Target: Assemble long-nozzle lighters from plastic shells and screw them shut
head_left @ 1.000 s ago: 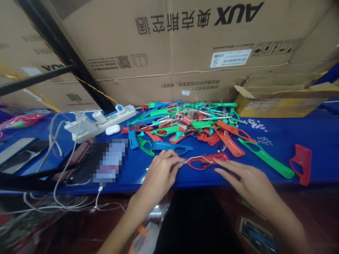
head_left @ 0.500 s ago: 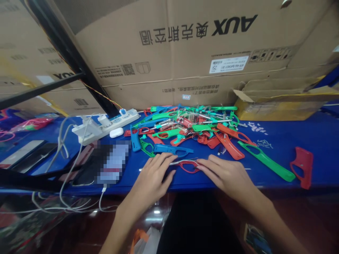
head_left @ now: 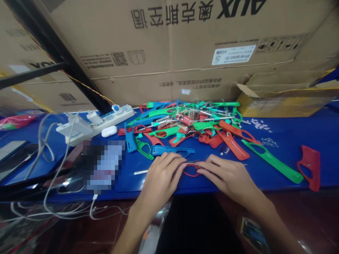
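Note:
A red plastic handle piece with a thin metal rod lies at the near edge of the blue table. Both my hands press down on it. My left hand covers its left end with fingers curled over it. My right hand covers its right end, fingers bent and pressed on it. Only the loop in the middle shows between my hands. Just beyond my fingers lies a blue handle piece.
A heap of red, green and blue handle pieces with metal rods fills the table's middle. A long green piece and a red piece lie to the right. A power strip, cables and a phone are left; cardboard boxes stand behind.
My right hand slid left over the red piece and now covers most of it. My left hand closed in over its left end. The view shifted slightly.

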`<control>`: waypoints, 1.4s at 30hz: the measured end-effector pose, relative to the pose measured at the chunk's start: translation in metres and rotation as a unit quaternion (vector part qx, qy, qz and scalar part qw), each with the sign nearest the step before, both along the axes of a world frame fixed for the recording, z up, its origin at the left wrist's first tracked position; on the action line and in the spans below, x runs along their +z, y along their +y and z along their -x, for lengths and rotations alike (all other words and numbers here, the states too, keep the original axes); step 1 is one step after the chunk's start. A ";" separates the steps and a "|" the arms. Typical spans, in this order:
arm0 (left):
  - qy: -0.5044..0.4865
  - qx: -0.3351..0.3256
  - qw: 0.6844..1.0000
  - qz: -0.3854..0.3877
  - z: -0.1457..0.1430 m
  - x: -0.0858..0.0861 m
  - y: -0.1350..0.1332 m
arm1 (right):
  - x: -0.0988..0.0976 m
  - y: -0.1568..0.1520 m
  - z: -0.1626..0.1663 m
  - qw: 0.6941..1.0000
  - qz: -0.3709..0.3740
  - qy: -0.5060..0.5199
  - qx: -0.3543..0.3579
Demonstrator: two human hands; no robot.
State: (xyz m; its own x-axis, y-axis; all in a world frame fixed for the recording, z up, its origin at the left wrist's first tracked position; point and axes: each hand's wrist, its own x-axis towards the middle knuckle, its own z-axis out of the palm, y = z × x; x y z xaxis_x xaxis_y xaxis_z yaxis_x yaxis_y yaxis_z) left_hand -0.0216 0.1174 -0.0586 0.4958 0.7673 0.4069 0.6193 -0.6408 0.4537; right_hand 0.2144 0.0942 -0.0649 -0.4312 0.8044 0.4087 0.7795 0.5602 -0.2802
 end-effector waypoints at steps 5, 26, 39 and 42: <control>0.004 0.004 1.000 0.013 -0.012 -0.002 -0.001 | 0.002 0.002 -0.001 1.000 0.020 0.014 0.000; 0.007 0.016 0.997 0.069 -0.012 0.004 -0.002 | 0.003 0.001 0.005 0.996 0.063 0.053 -0.033; 0.051 0.063 0.996 0.031 -0.025 0.002 0.001 | 0.003 -0.002 0.002 0.997 0.070 0.039 -0.008; 0.067 0.046 0.997 0.007 -0.024 0.001 0.001 | 0.005 -0.002 0.002 0.997 0.074 0.035 -0.002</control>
